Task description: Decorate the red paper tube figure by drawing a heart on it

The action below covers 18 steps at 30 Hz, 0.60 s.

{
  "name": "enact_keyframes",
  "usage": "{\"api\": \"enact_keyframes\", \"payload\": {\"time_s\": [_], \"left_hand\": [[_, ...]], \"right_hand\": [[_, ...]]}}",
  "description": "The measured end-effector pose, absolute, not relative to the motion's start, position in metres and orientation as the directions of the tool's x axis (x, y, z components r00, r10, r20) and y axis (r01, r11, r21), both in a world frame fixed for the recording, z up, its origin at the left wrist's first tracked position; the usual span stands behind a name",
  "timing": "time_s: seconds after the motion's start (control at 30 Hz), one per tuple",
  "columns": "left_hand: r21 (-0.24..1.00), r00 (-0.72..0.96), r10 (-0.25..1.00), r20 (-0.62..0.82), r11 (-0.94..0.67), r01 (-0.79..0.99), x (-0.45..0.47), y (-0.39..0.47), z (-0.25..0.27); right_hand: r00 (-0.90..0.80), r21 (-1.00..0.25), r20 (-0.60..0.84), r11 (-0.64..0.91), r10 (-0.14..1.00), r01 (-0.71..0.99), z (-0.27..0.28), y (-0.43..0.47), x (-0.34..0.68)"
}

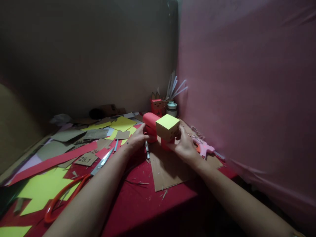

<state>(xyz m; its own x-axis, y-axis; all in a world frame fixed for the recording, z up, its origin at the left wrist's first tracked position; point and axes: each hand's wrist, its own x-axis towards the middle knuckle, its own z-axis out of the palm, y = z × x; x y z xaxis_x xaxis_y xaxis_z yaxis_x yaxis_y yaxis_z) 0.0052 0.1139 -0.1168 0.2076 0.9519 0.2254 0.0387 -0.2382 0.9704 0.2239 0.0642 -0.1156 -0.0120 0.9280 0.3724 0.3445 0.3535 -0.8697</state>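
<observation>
A red paper animal figure [151, 120] with a rounded body and a box-shaped cardboard head [168, 128] topped in yellow stands over a cardboard sheet [170, 168]. My left hand [138, 138] grips the figure's red side near a rear leg. Around the right side of the head and front, my right hand [184, 143] is curled. Its fingertips are partly hidden behind the head. Just below my left fingers lies a thin black-and-white stick or pen [147, 150]. A pink glue gun [204, 147] rests to the right of my right hand.
Scissors with orange handles [53, 205] lie left of my left forearm. Yellow paper [46, 186], a long red strip [54, 161] and cardboard scraps cover the left side. Behind stand a red animal-faced holder [156, 106], white sticks [176, 87] and a lidded jar [172, 108], near the walls.
</observation>
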Motion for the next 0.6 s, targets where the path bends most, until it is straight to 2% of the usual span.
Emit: {"api": "enact_keyframes", "payload": {"time_s": [0.17,0.33,0.6], "left_hand": [[0.969,0.208,0.96,0.187,-0.216,0.124,0.005,0.116,-0.127],[0.942,0.198,0.955,0.222,-0.262,0.208,0.006,0.122,-0.131],[0.904,0.169,0.955,0.244,-0.287,0.317,0.009,0.116,-0.125]], "right_hand": [[-0.089,-0.908,0.303,0.316,0.949,0.276,-0.128,0.066,0.218],[-0.139,-0.911,0.313,0.339,0.939,0.237,-0.133,0.069,0.217],[-0.161,-0.89,0.28,0.318,0.946,0.325,-0.134,0.069,0.22]]}}
